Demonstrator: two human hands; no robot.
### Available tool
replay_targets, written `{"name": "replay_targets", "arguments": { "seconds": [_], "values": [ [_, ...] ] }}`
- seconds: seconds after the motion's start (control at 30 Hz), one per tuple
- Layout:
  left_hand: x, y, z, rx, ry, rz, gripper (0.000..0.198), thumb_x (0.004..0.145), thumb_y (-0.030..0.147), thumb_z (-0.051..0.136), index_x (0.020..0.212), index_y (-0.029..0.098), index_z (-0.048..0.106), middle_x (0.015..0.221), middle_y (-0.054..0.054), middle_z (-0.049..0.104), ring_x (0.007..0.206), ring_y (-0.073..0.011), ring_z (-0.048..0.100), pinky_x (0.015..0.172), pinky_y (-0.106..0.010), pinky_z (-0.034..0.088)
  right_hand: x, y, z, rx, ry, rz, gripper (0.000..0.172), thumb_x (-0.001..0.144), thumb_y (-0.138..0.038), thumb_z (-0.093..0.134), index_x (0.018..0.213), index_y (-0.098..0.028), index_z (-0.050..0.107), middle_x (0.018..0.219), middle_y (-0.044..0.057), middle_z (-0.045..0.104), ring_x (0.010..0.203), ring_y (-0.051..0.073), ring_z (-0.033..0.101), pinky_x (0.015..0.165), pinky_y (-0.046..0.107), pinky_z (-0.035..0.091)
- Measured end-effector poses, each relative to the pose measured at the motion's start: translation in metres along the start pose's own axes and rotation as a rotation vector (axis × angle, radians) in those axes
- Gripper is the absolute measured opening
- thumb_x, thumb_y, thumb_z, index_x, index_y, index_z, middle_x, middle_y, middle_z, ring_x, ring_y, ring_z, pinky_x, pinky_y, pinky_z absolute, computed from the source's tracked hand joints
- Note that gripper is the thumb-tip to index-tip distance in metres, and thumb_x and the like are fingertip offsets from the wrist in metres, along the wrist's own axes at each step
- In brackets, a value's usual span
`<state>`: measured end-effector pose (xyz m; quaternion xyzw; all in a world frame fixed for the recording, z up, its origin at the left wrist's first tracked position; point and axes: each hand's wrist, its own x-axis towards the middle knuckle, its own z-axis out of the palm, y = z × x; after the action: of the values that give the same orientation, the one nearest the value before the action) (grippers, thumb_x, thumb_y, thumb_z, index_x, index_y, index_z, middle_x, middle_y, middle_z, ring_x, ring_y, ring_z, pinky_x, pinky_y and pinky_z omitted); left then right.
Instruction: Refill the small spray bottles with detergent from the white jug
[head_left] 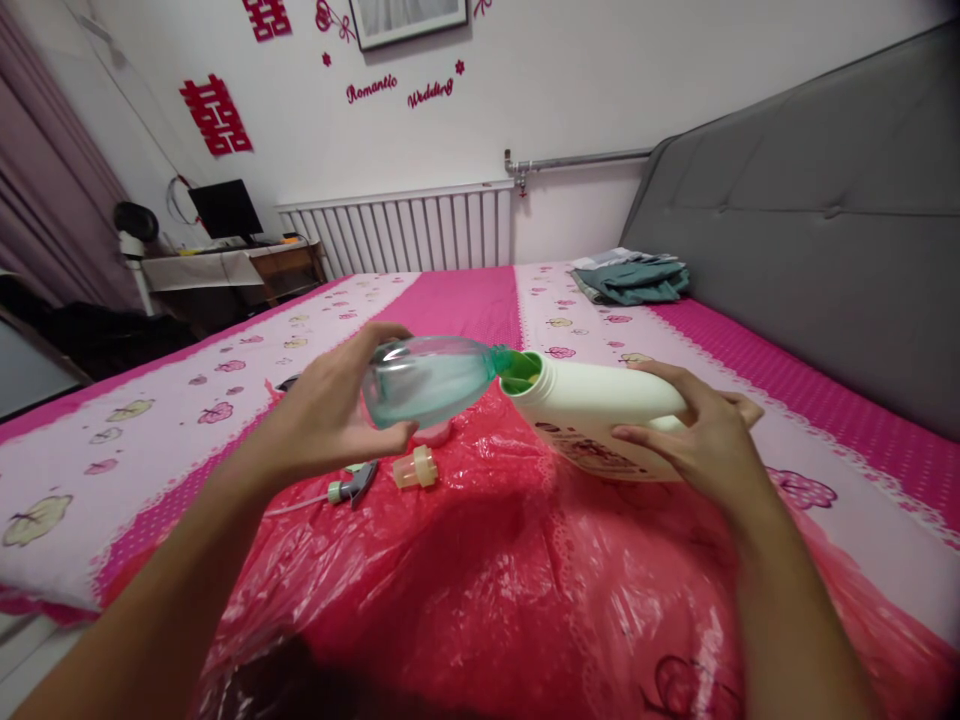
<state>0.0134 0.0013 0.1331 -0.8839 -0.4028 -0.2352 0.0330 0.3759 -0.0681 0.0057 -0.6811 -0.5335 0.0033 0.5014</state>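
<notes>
Lining up the two mouths matters most here. My left hand (pixel 337 405) is wrapped around the base end of the clear bottle (pixel 431 390), thumb below; my right hand (pixel 697 425) grips the white jug (pixel 600 395) at its handle end. Both containers lie tipped nearly level above the red plastic sheet (pixel 465 545), the bottle's neck at the jug's green spout (pixel 523 374). I cannot tell whether the neck sits inside the spout or just in front of it.

I'd do well to hold the bottle lightly, since its thin-looking wall could give under a squeeze, and to change the tilt in small amounts, watching that join for drips. The jug looks bulky, so a steady wrist should help. The spray trigger (pixel 355 487) and the yellowish cap (pixel 415 467) lie below my left hand, best left unbumped.
</notes>
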Motion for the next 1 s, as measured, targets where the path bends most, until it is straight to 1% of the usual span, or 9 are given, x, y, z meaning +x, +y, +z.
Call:
{"name": "replay_targets", "arguments": {
  "seconds": [0.13,0.27,0.43,0.6,0.67,0.77,0.87,1.0],
  "values": [
    [0.0007,0.0027,-0.0027,0.016,-0.021,0.0,0.071,0.07,0.052,0.068,0.132,0.024,0.049,0.121,-0.006,0.065,0.102,-0.0186,0.063,0.088,-0.033,0.051,-0.0005,-0.0003,-0.0009,-0.008,-0.021,0.023,0.085,0.058,-0.094,0.071,0.123,-0.039,0.075,0.129,0.005,0.073,0.126,0.041,0.048,0.109,0.058,0.028],
    [0.0023,0.0055,-0.0032,0.016,-0.03,-0.015,0.072,0.069,0.051,0.067,0.133,0.023,0.049,0.125,-0.007,0.064,0.105,-0.0196,0.063,0.092,-0.035,0.052,0.0001,-0.001,0.0002,-0.005,-0.023,0.035,0.088,0.056,-0.096,0.07,0.123,-0.039,0.075,0.132,0.004,0.073,0.127,0.041,0.047,0.11,0.058,0.028],
    [0.0036,0.008,-0.0048,0.019,-0.03,-0.015,0.072,0.069,0.051,0.068,0.133,0.025,0.051,0.125,-0.005,0.065,0.107,-0.0199,0.064,0.093,-0.036,0.052,0.0005,-0.0013,0.0002,-0.004,-0.02,0.037,0.098,0.051,-0.103,0.065,0.124,-0.038,0.075,0.132,0.005,0.073,0.129,0.043,0.046,0.11,0.058,0.029],
    [0.0043,0.0078,-0.0062,0.029,-0.02,0.01,0.07,0.07,0.051,0.068,0.134,0.026,0.051,0.125,-0.004,0.066,0.108,-0.0197,0.065,0.092,-0.034,0.053,0.0005,-0.0019,0.0001,0.006,-0.021,0.035,0.099,0.051,-0.105,0.063,0.122,-0.037,0.076,0.137,0.005,0.071,0.129,0.043,0.048,0.111,0.059,0.028],
    [0.0045,0.0076,-0.0062,0.032,-0.017,0.012,0.07,0.07,0.051,0.068,0.134,0.026,0.051,0.126,-0.004,0.066,0.109,-0.02,0.066,0.091,-0.034,0.053,0.0003,-0.0016,0.0004,0.016,-0.022,0.039,0.098,0.051,-0.104,0.064,0.122,-0.037,0.076,0.137,0.005,0.071,0.129,0.043,0.048,0.11,0.059,0.028],
    [0.0047,0.0076,-0.0064,0.037,-0.018,0.007,0.071,0.07,0.053,0.068,0.135,0.027,0.05,0.126,-0.004,0.066,0.11,-0.0206,0.066,0.091,-0.035,0.053,-0.0003,-0.0003,0.0008,0.017,-0.022,0.035,0.092,0.056,-0.1,0.066,0.123,-0.037,0.076,0.137,0.005,0.071,0.129,0.043,0.048,0.11,0.059,0.029],
    [0.0047,0.0081,-0.007,0.04,-0.02,0.014,0.073,0.072,0.054,0.068,0.136,0.028,0.049,0.132,-0.004,0.065,0.115,-0.0223,0.066,0.094,-0.037,0.054,-0.0006,0.0013,0.0007,0.009,-0.02,0.035,0.087,0.059,-0.096,0.069,0.123,-0.037,0.075,0.136,0.004,0.071,0.129,0.042,0.048,0.109,0.058,0.029],
    [0.0048,0.0086,-0.0078,0.052,-0.022,0.02,0.073,0.072,0.055,0.068,0.138,0.028,0.048,0.135,-0.005,0.064,0.119,-0.0239,0.066,0.096,-0.038,0.055,-0.0004,0.0026,0.0003,0.008,-0.024,0.024,0.084,0.062,-0.093,0.069,0.124,-0.037,0.075,0.138,0.003,0.071,0.131,0.043,0.046,0.109,0.056,0.028]
  ]
}}
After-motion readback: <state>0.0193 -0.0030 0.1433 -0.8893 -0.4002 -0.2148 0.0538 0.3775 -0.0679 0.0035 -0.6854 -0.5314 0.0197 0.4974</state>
